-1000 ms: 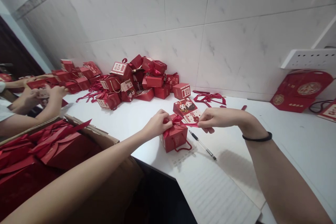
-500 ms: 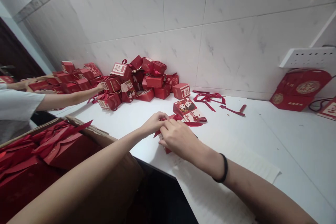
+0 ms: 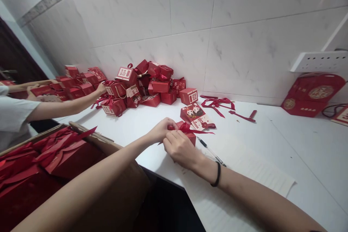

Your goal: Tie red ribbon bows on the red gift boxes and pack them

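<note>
Head view: left hand (image 3: 160, 131) pinched ribbon (image 3: 185, 127) by the table (image 3: 154, 159) edge, room rightward; right hand (image 3: 181, 148), grip hard to tell, partly hid the box (image 3: 191, 137).

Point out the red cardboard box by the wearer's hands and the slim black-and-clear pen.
Red cardboard box (image 3: 192, 139): head view, on its exposed side.
Slim black-and-clear pen (image 3: 211, 151): head view, mid-barrel.
</note>
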A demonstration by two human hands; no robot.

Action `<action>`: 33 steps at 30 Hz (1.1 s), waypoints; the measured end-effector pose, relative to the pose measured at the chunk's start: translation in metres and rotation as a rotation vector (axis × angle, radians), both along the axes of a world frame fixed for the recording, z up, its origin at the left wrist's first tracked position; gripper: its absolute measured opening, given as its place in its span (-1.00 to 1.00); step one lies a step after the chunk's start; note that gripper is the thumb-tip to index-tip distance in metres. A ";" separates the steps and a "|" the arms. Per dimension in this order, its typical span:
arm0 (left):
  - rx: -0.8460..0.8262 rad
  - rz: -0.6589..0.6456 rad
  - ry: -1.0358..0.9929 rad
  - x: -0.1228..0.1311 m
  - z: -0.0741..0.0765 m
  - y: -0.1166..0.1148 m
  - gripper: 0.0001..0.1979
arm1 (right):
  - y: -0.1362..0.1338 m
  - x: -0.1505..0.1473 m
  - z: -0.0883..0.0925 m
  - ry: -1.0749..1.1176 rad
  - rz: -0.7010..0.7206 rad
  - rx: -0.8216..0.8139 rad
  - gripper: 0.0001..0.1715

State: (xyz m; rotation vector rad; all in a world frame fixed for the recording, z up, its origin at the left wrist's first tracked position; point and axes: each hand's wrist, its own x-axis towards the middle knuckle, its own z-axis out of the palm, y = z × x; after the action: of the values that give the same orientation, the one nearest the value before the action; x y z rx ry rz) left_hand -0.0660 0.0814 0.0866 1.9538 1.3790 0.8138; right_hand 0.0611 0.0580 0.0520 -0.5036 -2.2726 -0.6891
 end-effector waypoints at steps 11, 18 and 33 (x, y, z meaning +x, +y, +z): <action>0.092 -0.008 0.057 -0.002 -0.008 0.005 -0.92 | 0.004 0.003 0.012 0.061 0.260 -0.207 -0.73; 0.037 0.070 -0.045 -0.007 0.007 -0.007 -0.77 | 0.056 0.068 0.062 0.247 -0.100 -1.034 -0.63; -0.033 0.222 0.078 -0.005 0.012 -0.017 -0.75 | 0.082 0.069 0.033 0.127 0.151 -1.590 -0.50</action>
State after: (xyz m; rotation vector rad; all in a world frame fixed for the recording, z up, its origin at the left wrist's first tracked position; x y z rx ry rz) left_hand -0.0711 0.0645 0.0987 1.8464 1.6672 0.8167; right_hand 0.1302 0.1395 0.0850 -0.9644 -2.2505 1.3465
